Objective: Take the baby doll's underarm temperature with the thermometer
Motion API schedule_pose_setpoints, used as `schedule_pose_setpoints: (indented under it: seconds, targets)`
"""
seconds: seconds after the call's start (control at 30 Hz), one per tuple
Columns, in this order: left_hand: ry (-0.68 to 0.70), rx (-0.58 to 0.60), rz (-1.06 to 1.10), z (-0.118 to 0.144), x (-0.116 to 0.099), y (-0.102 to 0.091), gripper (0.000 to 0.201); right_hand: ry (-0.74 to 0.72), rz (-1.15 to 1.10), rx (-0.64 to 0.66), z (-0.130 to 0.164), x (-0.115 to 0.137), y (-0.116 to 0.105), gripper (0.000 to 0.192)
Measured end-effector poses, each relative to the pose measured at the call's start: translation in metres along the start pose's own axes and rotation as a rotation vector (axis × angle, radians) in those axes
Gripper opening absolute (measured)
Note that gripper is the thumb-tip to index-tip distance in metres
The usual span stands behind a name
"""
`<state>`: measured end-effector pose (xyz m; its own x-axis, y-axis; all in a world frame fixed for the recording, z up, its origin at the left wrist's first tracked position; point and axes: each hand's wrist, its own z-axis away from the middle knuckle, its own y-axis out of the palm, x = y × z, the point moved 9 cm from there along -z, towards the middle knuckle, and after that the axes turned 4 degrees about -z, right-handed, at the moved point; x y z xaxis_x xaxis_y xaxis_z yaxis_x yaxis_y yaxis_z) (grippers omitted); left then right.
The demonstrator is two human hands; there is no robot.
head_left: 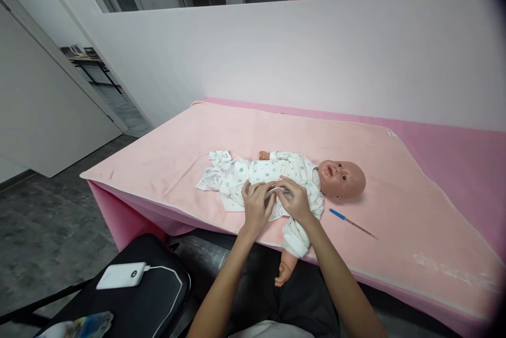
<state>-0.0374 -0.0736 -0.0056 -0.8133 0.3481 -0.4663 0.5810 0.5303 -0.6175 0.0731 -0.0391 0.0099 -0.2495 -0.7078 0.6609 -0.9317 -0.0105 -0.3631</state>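
A baby doll lies on its back on a pink blanket, head to the right, dressed in a white printed romper. One doll arm hangs over the table's near edge. My left hand and my right hand rest on the doll's belly, fingertips meeting and pinching the romper fabric between them. A thin blue-handled stick lies on the blanket just right of my right forearm.
The table stands against a white partition wall. At lower left a black chair holds a white power bank with a cable. A doorway opens at the left over grey floor.
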Motion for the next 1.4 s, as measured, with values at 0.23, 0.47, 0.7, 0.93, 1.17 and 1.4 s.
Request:
schedule_pose_setpoints:
  seconds: [0.23,0.47,0.7,0.93,1.17,1.4]
  targets:
    - [-0.112,-0.121,0.084,0.002,0.009,-0.002,0.028,0.004,0.063,-0.095,0.003,-0.006,-0.004,0.016]
    - [-0.104,-0.145,0.171,0.002,0.012,-0.005,0.02,-0.016,0.143,-0.07,0.004,-0.007,0.0,0.017]
    - [-0.237,-0.165,0.282,0.011,0.03,-0.01,0.012,0.002,0.135,-0.073,0.003,-0.008,0.001,0.016]
    - [-0.242,-0.423,0.03,0.022,0.025,-0.037,0.015,-0.015,0.128,-0.118,0.002,-0.008,-0.002,0.017]
    - [-0.075,-0.067,-0.105,0.003,-0.001,-0.003,0.016,-0.035,0.15,-0.144,0.003,-0.006,-0.003,0.017]
    - [-0.086,0.01,-0.151,0.002,0.0,0.0,0.021,-0.156,0.284,-0.209,0.009,0.005,-0.007,0.015]
